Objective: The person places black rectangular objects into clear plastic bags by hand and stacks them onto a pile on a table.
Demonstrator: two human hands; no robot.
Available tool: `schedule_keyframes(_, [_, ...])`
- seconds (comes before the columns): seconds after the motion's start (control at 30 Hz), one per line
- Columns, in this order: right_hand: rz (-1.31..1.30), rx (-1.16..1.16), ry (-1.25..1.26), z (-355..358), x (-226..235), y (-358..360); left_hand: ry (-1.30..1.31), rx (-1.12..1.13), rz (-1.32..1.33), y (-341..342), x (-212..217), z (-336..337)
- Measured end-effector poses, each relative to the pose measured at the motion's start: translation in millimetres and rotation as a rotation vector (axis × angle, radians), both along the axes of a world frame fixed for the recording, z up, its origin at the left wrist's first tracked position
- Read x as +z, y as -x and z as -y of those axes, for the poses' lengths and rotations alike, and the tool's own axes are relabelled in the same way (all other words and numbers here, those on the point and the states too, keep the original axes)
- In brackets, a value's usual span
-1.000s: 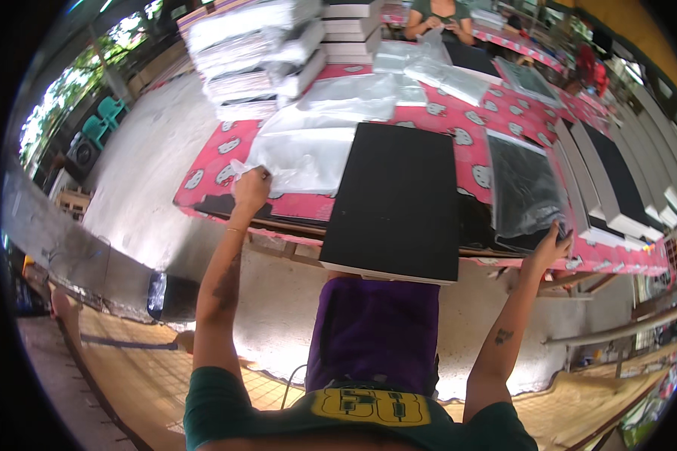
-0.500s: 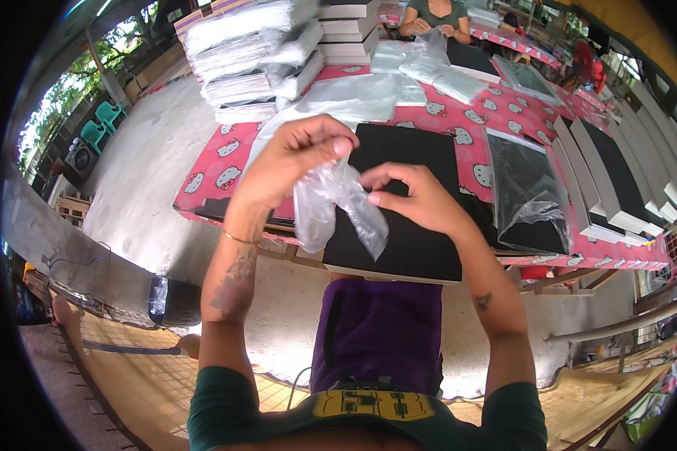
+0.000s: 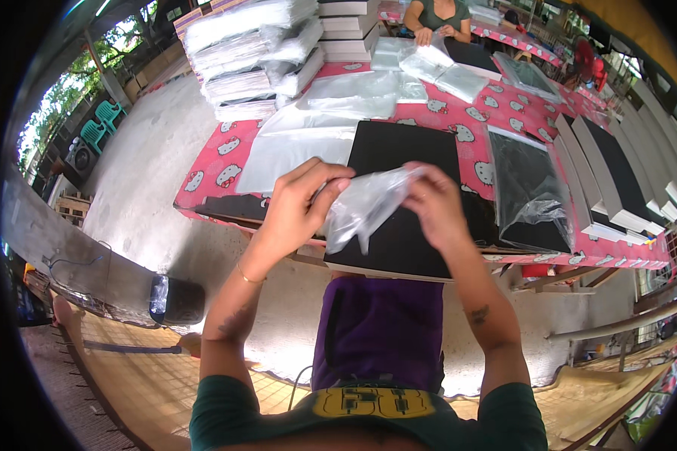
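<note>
A clear plastic bag [image 3: 365, 201] is stretched between my two hands. My left hand [image 3: 302, 197] pinches one side of it between thumb and fingers. The opposite edge is in the closed fingers of my right hand [image 3: 435, 203], which is slightly blurred. Beneath the bag lies a thick book with a black cover [image 3: 406, 150], its near end reaching the table's front edge. To its left, flat clear plastic bags [image 3: 278, 158] are spread on the table. On the right lies a black book in a clear bag [image 3: 529, 188].
Stacks of plastic-wrapped bundles [image 3: 248, 52] and thick books [image 3: 347, 45] stand at the far left of the pink patterned table [image 3: 474, 177]. A row of thick books [image 3: 617, 161] fills the right end. Across the table, another person [image 3: 438, 19] handles clear plastic.
My right hand has taken hold of the bag's edge and drawn it to the right. The bag, earlier hanging crumpled from my left hand, is now stretched sideways. My left hand has lowered.
</note>
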State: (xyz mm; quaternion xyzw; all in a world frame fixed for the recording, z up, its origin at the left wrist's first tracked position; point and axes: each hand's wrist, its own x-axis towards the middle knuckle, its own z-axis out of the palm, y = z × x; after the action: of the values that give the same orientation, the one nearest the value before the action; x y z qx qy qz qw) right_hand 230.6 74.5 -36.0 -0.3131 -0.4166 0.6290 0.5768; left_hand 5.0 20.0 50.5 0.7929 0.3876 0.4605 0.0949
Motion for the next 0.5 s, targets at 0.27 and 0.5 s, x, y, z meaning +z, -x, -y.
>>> schedule_keyframes(0.27, [-0.322,-0.06,0.455,74.9,-22.8,-5.2,0.205,0.288,0.445,-14.7,-61.1,-10.0])
schedule_keyframes(0.5, [-0.45,0.201,0.392,82.9,-21.0,0.1,0.487,-0.078,0.382,-53.4,-82.0,27.4])
